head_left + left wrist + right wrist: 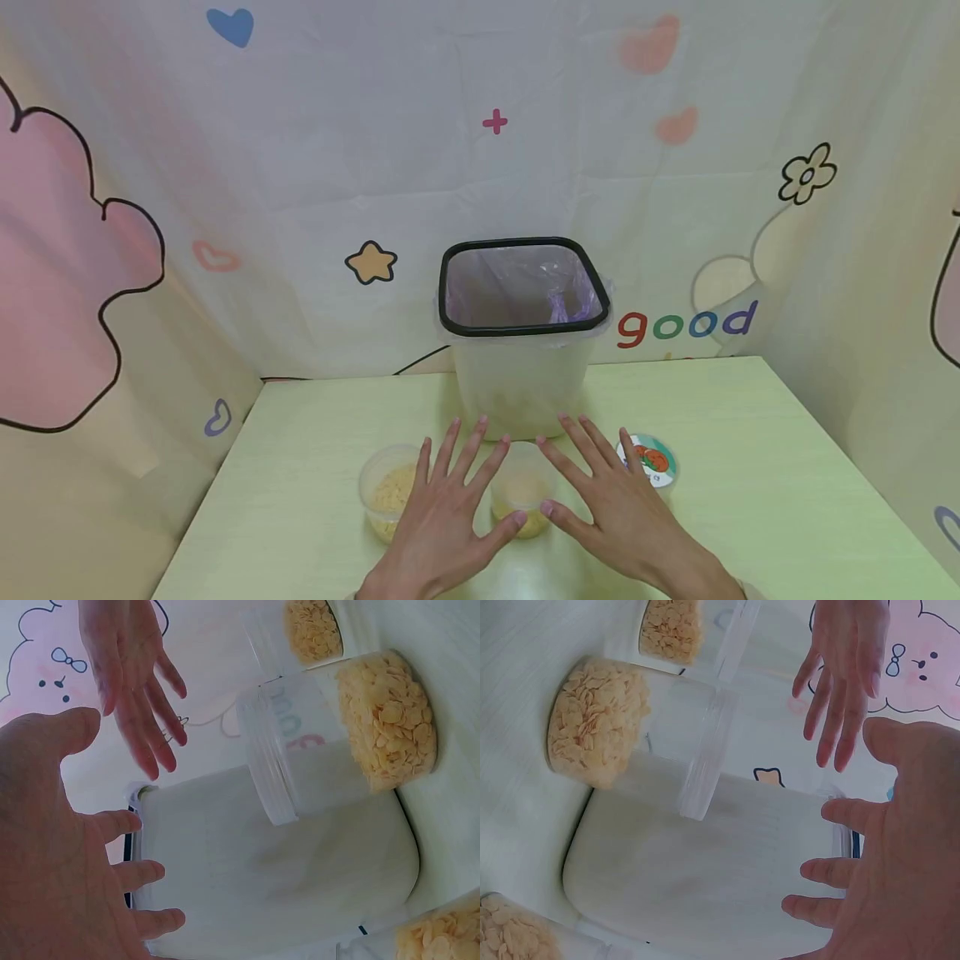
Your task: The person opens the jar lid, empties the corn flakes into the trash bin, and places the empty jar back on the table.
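Observation:
Both of my hands, the left hand [447,515] and the right hand [624,510], are held out palms down with fingers spread, and neither grips anything. Between them stands a clear plastic jar [522,483], partly filled with pale yellow flakes [600,720]. A second jar of flakes [388,492] is partly hidden behind my left hand. Beyond my right fingers shows a third jar's lid [654,461], printed with orange-red fruit; my right hand covers part of it. All three jars stand upright in a row on the table.
Right behind the middle jar is a whitish bin [521,379] with a black rim [525,331] and a thin purplish bag lining it. The pale green table [300,467] is enclosed by a printed cloth [375,150] at the back and sides.

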Demonstrator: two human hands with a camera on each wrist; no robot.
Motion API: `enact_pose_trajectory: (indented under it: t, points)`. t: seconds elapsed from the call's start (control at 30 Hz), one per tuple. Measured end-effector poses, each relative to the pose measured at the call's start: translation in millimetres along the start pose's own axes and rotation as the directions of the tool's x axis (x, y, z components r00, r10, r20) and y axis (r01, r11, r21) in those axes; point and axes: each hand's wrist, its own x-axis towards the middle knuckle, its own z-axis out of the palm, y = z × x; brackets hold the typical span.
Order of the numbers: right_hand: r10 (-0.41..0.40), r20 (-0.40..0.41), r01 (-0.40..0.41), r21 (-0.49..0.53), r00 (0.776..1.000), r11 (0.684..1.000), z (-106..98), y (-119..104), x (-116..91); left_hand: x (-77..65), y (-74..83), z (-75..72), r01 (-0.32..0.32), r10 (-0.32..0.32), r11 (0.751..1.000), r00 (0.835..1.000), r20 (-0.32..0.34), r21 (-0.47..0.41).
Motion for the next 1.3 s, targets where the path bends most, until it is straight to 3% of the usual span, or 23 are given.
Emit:
enact_pose_trajectory:
  t: [0.6,0.9,1.3]
  points:
    - [-0.016,-0.078,0.014,-0.028,0.997,1.0,-13,16,0,4.1,2.3,-3.7,-0.006,0.006,1.0,0.999,-0.037,0.003]
    - [0.006,-0.06,-0.009,-0.047,0.998,0.999,-18,34,0,4.9,5.0,-0.8,-0.007,0.007,1.0,1.0,-0.027,-0.005]
    - [0.094,-0.02,-0.095,-0.039,0.995,0.995,-18,65,1,10.4,8.0,1.9,-0.029,0.028,0.999,0.999,-0.046,-0.016]
